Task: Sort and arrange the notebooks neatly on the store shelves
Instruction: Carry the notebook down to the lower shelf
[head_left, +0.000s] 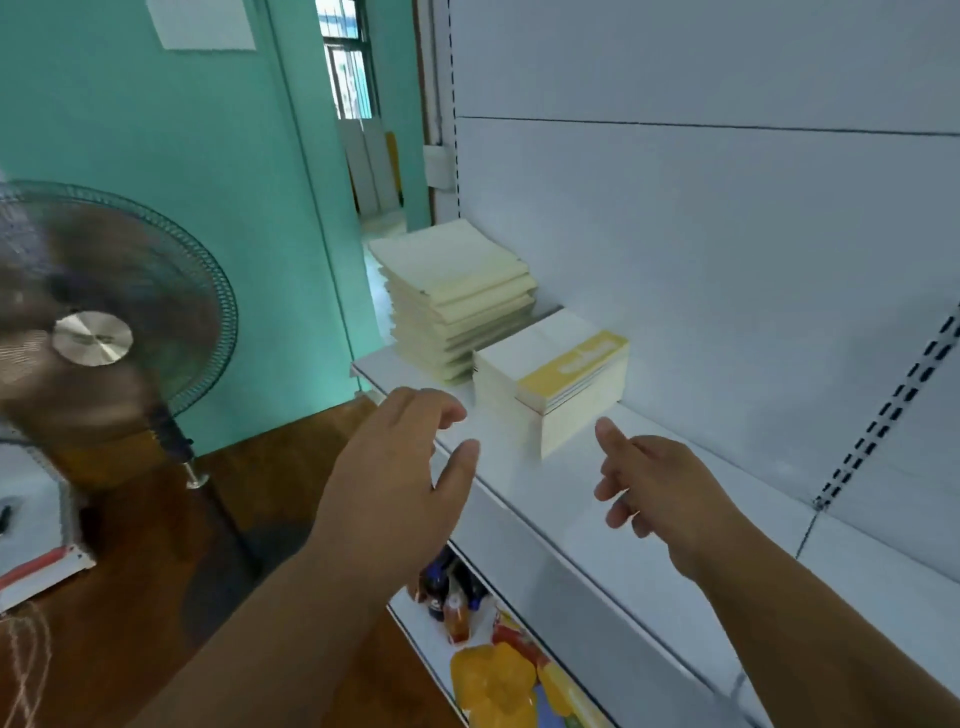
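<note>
A person is standing at a white store shelf (597, 525), and both bare arms are reaching forward over its front edge. The left hand (400, 467) is hovering with its fingers loosely curved and its thumb held apart, holding nothing. The right hand (654, 483) is pointing its index finger toward a stack of notebooks while its other fingers are curling loosely inward; it too is holding nothing, and the fingertip is sitting just short of the stack without touching it.

Two stacks are resting on the shelf. The nearer one, a stack of white notebooks (550, 384), is sitting between and just beyond the two hands, and its top cover is showing a yellow band along one edge. The writing on that band is too blurred to read. Behind it, toward the far left end of the shelf, a taller stack of pale cream notebooks (457, 296) is lying slightly fanned, its edges uneven. The two stacks are sitting just beside each other.

On a lower shelf (415, 623) beneath the hands, bottles (452, 597) and bright yellow packets (493, 680) are showing. To the left, a standing fan (104, 322) is spinning in front of a turquoise wall (182, 156), above a brown wooden floor (156, 545).
</note>
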